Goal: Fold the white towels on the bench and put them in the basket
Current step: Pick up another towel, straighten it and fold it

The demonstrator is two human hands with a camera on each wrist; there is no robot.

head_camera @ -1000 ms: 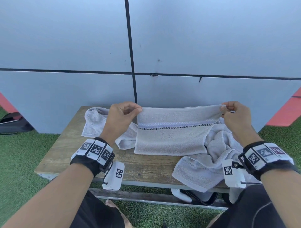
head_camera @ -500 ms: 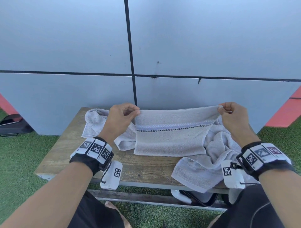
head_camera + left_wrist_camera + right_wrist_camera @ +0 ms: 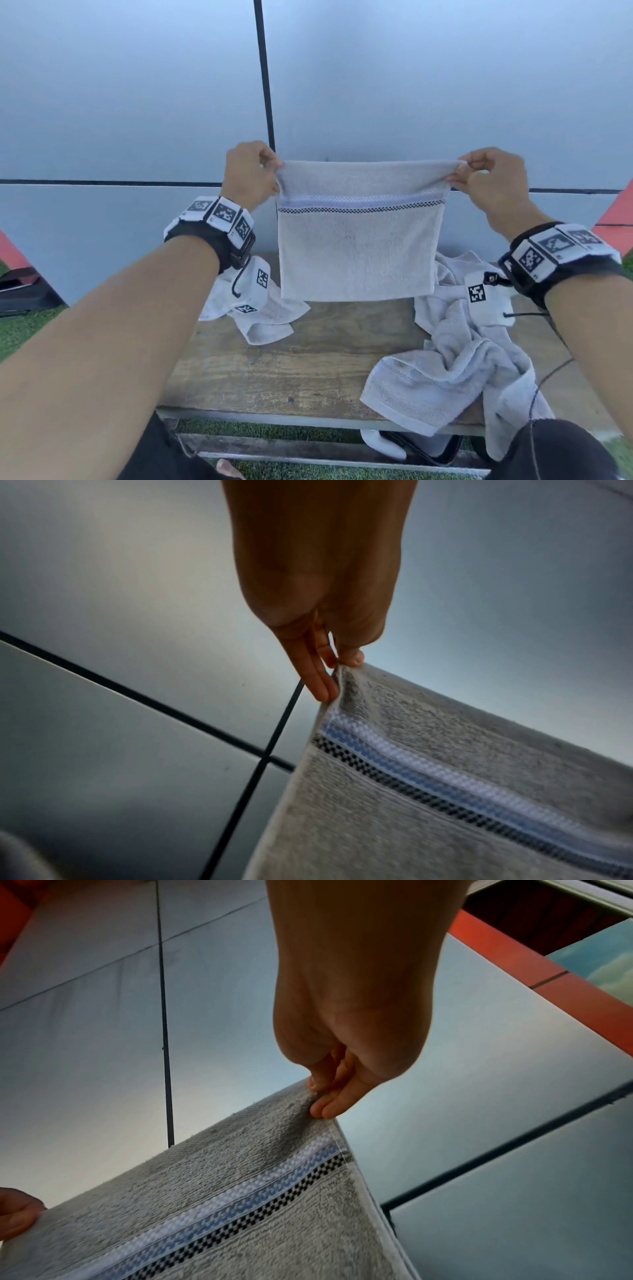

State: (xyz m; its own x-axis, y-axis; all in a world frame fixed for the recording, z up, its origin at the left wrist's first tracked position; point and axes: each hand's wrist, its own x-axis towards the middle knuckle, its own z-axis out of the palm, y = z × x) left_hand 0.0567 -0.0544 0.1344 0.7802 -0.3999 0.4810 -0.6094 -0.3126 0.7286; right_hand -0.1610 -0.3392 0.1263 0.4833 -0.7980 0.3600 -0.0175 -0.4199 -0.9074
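Observation:
A white towel [image 3: 356, 246] with a blue and black checked stripe hangs doubled over in the air above the wooden bench [image 3: 308, 370]. My left hand [image 3: 251, 174] pinches its upper left corner [image 3: 337, 669] between thumb and fingers. My right hand [image 3: 486, 181] pinches the upper right corner [image 3: 318, 1099] the same way. The towel's lower edge hangs just above the bench top. A crumpled white towel [image 3: 260, 308] lies at the back left of the bench. Another loose towel [image 3: 448, 370] is heaped on the right and droops over the front edge. No basket shows in any view.
A grey panelled wall [image 3: 137, 120] with black seams stands right behind the bench. Green turf [image 3: 20, 332] surrounds it, with a dark bag [image 3: 24, 287] on the ground at the left. A white and black object [image 3: 411, 445] lies under the bench at the right.
Both hands have lifted the striped towel off the bench; it now hangs free in front of the wall instead of resting on the bench top.

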